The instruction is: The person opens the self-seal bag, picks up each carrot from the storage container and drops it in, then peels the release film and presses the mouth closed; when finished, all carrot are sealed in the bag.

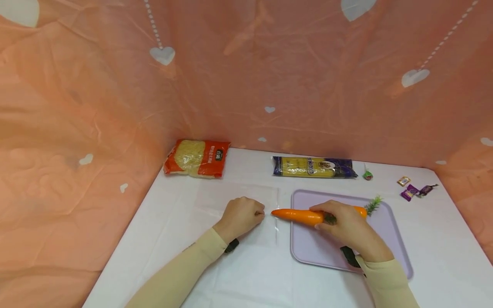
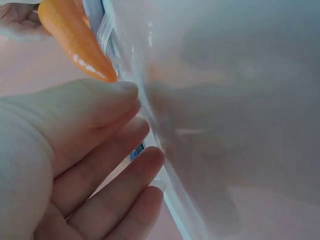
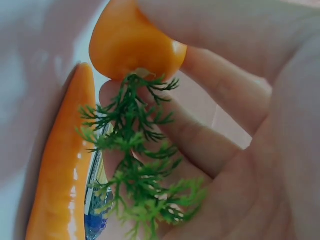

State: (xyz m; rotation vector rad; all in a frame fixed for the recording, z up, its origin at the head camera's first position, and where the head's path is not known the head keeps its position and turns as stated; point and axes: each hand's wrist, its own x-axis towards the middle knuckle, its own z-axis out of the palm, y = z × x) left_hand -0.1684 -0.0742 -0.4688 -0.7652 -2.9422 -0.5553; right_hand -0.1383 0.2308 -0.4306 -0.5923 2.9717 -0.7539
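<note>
My right hand [image 1: 348, 226] grips an orange carrot [image 1: 298, 216] near its thick end. Green leafy tops [image 3: 132, 145] hang from that end beside the palm. The carrot's tip points left, over the tray's left rim and close to my left hand [image 1: 240, 217]. With thumb and forefinger the left hand pinches the edge of a clear plastic bag [image 2: 240, 125], which lies flat on the table. A second carrot [image 3: 62, 160] is on the lilac tray [image 1: 316, 252], partly hidden behind the right hand.
A red and yellow noodle packet [image 1: 198, 158] lies at the back left. A packet of spaghetti [image 1: 312, 167] is behind the tray. To its right are a green lollipop [image 1: 367, 174] and several small wrapped sweets [image 1: 409, 192]. An orange curtain [image 1: 308, 85] hangs behind the white table.
</note>
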